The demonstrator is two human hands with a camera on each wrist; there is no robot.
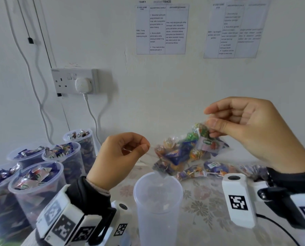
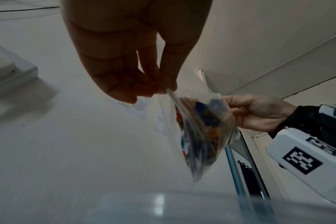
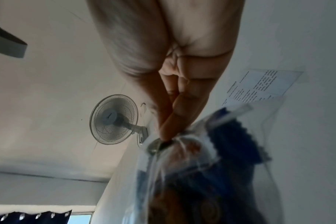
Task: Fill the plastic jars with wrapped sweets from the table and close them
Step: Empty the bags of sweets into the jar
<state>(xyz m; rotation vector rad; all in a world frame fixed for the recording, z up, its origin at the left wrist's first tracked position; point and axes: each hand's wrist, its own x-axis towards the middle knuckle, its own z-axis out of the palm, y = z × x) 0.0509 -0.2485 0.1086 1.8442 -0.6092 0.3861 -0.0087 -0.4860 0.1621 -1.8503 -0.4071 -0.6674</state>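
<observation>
Pouring looks to be the step in hand: the left hand (image 1: 120,158) pinches one edge of a clear bag of wrapped sweets (image 1: 181,151) between thumb and forefinger, the right hand (image 1: 251,128) pinches its raised far corner, and the bag hangs tilted with its low end just above the mouth of an open, seemingly empty plastic jar (image 1: 158,197). Next, I judge, the right hand must lift higher so the sweets slide in without spilling past the rim. Five filled, unlidded jars (image 1: 36,181) stand left on the floral tablecloth (image 1: 203,201), loose sweets (image 1: 213,170) lie behind, and a wall socket (image 1: 74,81) and printed sheets (image 1: 161,29) are on the white wall.
</observation>
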